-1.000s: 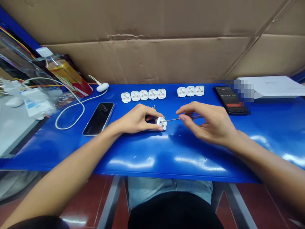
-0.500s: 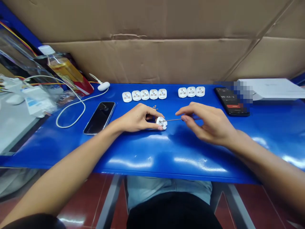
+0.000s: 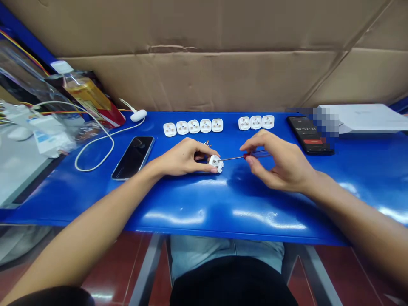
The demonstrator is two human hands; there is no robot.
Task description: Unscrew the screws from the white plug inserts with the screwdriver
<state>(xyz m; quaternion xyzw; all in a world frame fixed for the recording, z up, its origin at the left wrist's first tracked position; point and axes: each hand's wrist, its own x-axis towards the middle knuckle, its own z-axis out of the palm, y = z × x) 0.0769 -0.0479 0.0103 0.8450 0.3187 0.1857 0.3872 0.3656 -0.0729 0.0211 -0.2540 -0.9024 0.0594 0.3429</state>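
Note:
Between thumb and fingers, my left hand (image 3: 188, 157) grips a small white plug housing (image 3: 216, 164) on edge, just above the blue tabletop, its fittings turned to the right. My right hand (image 3: 277, 163) holds a screwdriver (image 3: 234, 158) by its clear and red handle, the fingers loosely round it. The thin shaft lies nearly level and its tip meets a metal fitting in the plug housing. Behind my left fingers lies a little heap of brass screws (image 3: 207, 143), partly hidden. Several similar white plug housings (image 3: 194, 126) stand in a row farther back.
Three more white housings (image 3: 256, 122) sit at back right, beside a phone running a timer (image 3: 306, 135) and a white box (image 3: 363, 119). To the left are a dark phone (image 3: 133, 158), a white cable (image 3: 95, 168) and a drink bottle (image 3: 91, 95). Cardboard (image 3: 197, 80) walls the back.
My right hand has shifted slightly right, its fingers opening a little round the screwdriver so more handle shows. The left hand and plug housing stay nearly in place.

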